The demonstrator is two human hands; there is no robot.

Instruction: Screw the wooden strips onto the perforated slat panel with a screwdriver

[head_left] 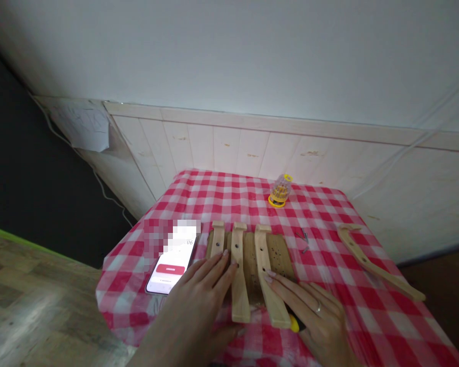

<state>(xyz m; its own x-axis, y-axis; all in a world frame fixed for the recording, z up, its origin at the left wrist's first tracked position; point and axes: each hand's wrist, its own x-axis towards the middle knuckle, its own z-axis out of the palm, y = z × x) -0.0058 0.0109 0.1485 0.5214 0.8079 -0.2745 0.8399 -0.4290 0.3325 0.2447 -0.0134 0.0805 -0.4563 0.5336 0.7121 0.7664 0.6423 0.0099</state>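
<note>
Pale wood makes three long, bent strips (pixel 239 293), side by side on a flat brown board (pixel 279 255) with small holes, low in the middle of the frame. The bare left hand (pixel 204 285) lies over the left strip (pixel 218 237), fingers nearly straight, not gripping. Right of it, the bare right hand (pixel 313 306) stretches its fingers out, tips touching the right strip (pixel 263 257); its thumb is hidden, so one cannot tell if it grips.

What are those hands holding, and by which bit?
Can't tell for sure: the left hand lies over the leftmost wooden piece; the right hand touches the third piece near its lower hole.
</note>
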